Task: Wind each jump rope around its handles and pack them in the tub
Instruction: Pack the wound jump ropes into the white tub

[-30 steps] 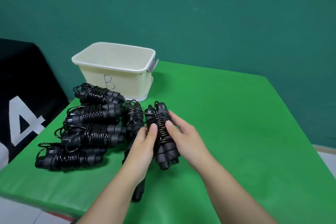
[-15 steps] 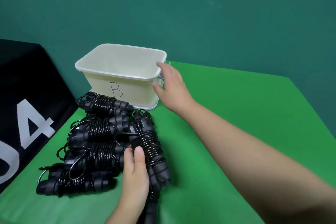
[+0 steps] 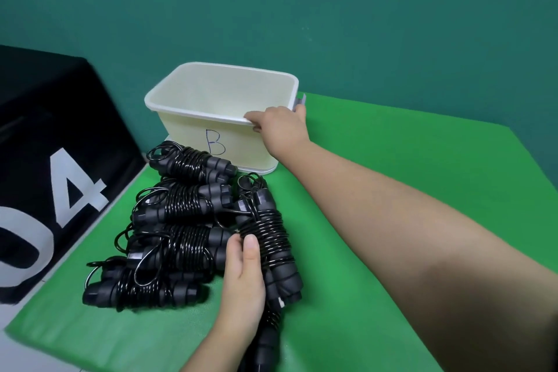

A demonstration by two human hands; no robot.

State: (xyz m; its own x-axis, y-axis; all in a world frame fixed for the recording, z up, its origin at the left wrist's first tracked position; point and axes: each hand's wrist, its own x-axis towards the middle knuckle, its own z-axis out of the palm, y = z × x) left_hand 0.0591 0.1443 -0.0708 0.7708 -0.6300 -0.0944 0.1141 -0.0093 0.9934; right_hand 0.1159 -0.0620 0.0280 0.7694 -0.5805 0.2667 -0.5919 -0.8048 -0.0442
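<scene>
A cream tub marked "B" stands empty at the back of the green mat. My right hand grips its near right rim, thumb on top of the edge. Several black jump ropes, each wound around its handles, lie piled in front of the tub. My left hand rests on the pile's right side, thumb and fingers closed on one wound rope bundle that points away from me. Another bundle lies partly hidden under my left wrist.
The green mat covers the table and extends to the right of my arm. A black box with white digits stands left of the mat. A teal wall is behind the tub.
My right hand let go of the rope bundle, reached to the tub and now grips its rim. My left hand set the bundle down against the pile and stays on it.
</scene>
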